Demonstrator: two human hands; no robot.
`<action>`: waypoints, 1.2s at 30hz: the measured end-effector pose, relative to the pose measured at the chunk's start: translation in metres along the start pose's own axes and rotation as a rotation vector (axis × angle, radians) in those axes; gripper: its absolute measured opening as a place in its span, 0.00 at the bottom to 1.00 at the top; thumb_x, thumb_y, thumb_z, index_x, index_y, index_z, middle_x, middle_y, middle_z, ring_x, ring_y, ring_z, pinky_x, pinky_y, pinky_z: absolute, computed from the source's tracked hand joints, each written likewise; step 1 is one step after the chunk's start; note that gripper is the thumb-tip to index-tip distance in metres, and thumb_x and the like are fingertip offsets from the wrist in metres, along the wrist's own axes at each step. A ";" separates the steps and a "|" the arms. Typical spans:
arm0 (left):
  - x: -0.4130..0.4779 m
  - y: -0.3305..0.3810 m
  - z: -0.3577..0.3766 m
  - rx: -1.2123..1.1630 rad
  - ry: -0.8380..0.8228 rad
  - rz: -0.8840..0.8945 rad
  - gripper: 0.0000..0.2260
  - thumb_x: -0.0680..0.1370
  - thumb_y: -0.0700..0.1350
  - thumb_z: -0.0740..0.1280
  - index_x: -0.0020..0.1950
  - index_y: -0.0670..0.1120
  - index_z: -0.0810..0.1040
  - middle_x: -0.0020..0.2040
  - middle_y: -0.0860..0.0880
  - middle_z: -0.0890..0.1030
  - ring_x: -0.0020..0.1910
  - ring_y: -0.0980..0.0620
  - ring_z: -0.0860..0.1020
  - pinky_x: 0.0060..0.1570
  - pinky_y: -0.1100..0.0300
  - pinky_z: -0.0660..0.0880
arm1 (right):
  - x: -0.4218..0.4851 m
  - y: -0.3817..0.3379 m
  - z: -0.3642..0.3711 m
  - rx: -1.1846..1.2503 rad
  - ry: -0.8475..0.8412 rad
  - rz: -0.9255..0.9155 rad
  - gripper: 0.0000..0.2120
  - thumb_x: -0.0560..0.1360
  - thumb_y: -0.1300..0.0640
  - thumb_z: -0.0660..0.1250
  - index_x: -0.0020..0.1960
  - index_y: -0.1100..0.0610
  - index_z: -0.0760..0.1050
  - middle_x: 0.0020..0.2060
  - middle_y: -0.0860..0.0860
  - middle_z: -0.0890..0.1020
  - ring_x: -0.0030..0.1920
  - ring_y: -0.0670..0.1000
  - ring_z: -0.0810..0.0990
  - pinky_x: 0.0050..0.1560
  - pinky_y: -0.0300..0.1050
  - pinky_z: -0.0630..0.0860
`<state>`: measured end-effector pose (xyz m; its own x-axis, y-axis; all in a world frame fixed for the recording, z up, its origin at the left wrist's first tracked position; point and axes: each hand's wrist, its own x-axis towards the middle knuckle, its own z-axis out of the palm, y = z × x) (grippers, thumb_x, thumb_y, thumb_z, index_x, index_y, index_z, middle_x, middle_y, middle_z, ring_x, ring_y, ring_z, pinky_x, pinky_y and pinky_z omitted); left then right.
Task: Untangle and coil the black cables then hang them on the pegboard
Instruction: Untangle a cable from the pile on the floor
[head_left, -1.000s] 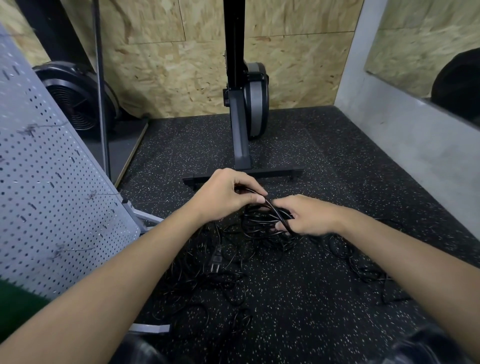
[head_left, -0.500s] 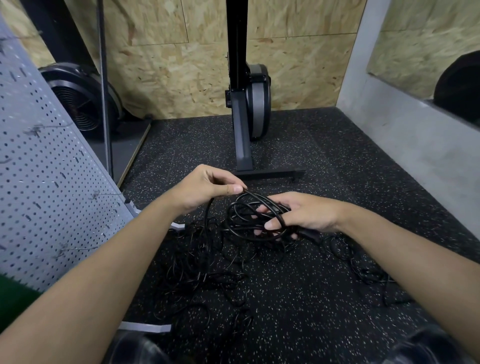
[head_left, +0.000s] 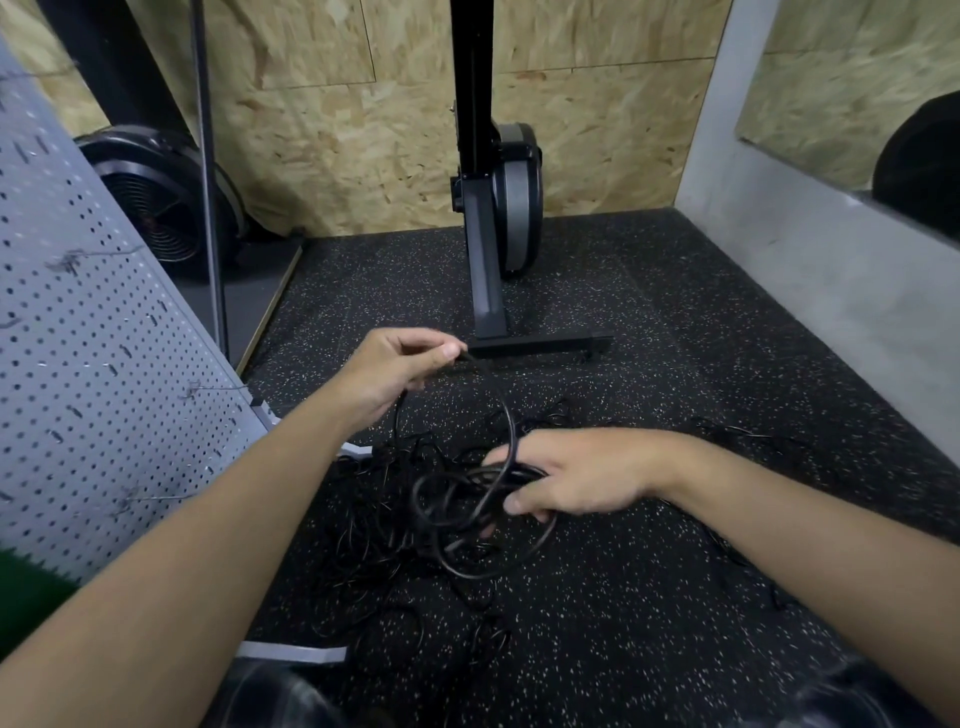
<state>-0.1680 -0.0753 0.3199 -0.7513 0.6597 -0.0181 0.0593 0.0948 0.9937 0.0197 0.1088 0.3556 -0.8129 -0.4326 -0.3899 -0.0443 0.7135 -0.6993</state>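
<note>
A tangle of thin black cables (head_left: 374, 540) lies on the speckled black floor in front of me. My right hand (head_left: 576, 478) grips a bundle of thicker black cable loops (head_left: 457, 499) low over the pile. My left hand (head_left: 400, 369) is raised to the upper left and pinches a strand of that same cable, which arcs down to the loops. The grey pegboard (head_left: 93, 364) leans at the left, with several wire hooks on it.
A black exercise machine post (head_left: 483, 249) with a floor bar (head_left: 540, 345) stands just beyond my hands. A round black fan unit (head_left: 156, 202) sits behind the pegboard. A grey wall (head_left: 831, 291) runs along the right. More cable strands (head_left: 737, 431) trail right.
My left hand has lifted up and away from my right, drawing a strand out into a long arc. My right hand has dropped lower with the loops.
</note>
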 end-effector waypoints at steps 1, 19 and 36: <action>-0.001 -0.001 0.000 0.026 -0.024 -0.035 0.08 0.73 0.46 0.76 0.50 0.46 0.89 0.41 0.48 0.85 0.35 0.55 0.71 0.31 0.65 0.67 | 0.000 -0.005 0.000 0.024 0.046 -0.041 0.07 0.85 0.60 0.64 0.60 0.54 0.78 0.38 0.40 0.79 0.35 0.40 0.74 0.35 0.33 0.70; -0.007 -0.025 0.026 0.437 -0.077 -0.042 0.09 0.79 0.38 0.74 0.40 0.45 0.87 0.39 0.49 0.87 0.41 0.53 0.84 0.51 0.57 0.79 | -0.006 0.006 -0.015 0.078 0.727 -0.027 0.10 0.84 0.52 0.67 0.58 0.51 0.64 0.44 0.44 0.85 0.33 0.41 0.75 0.37 0.41 0.69; -0.023 0.023 0.067 0.806 -0.370 0.228 0.05 0.77 0.51 0.77 0.42 0.53 0.87 0.41 0.60 0.86 0.43 0.63 0.82 0.51 0.62 0.77 | -0.001 0.041 -0.028 -0.441 0.878 0.462 0.12 0.88 0.52 0.57 0.65 0.60 0.66 0.43 0.55 0.78 0.39 0.59 0.74 0.41 0.52 0.68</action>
<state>-0.1050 -0.0382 0.3362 -0.4145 0.9100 -0.0034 0.7257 0.3328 0.6022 0.0028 0.1540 0.3442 -0.9287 0.3485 0.1268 0.3101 0.9173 -0.2499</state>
